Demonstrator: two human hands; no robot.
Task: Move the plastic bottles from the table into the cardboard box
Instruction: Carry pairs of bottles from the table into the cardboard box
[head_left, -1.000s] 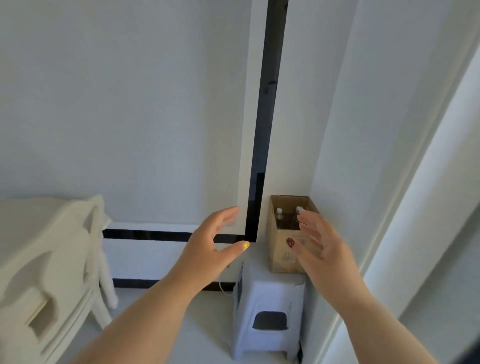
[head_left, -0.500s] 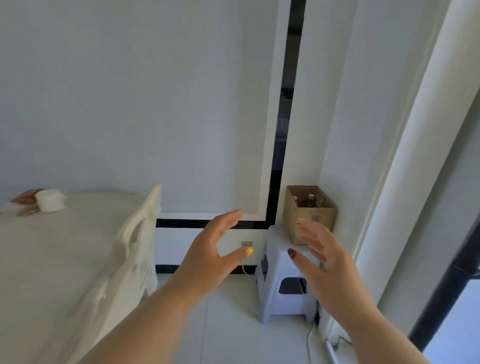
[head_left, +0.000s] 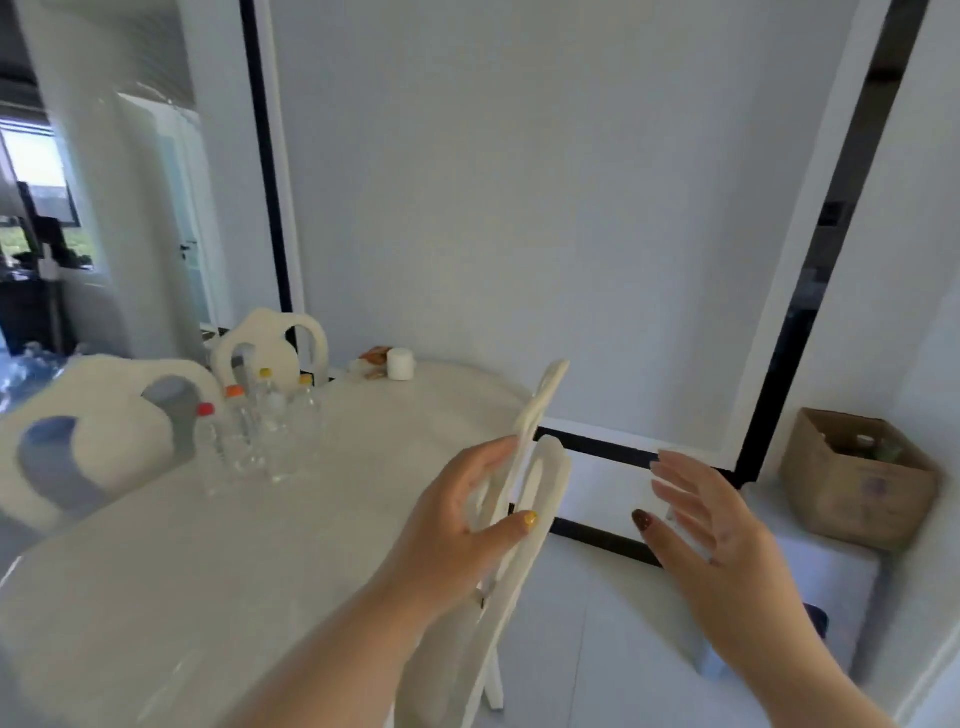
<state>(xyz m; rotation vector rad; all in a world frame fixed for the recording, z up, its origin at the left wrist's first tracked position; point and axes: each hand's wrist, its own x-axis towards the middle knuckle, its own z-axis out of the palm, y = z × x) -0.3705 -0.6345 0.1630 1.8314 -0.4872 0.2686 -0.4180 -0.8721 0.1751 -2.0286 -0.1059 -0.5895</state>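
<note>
Still bottles (head_left: 260, 431) far from fingers (head_left: 488, 457).

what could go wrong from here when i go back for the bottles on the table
The clear bottles stand packed together near the table's far edge, so grabbing one may topple its neighbours. A chair back sits between the empty left hand and the table, so an arm might snag it. The cardboard box rests on a small stool in the corner; a hard drop could shift it.
</note>
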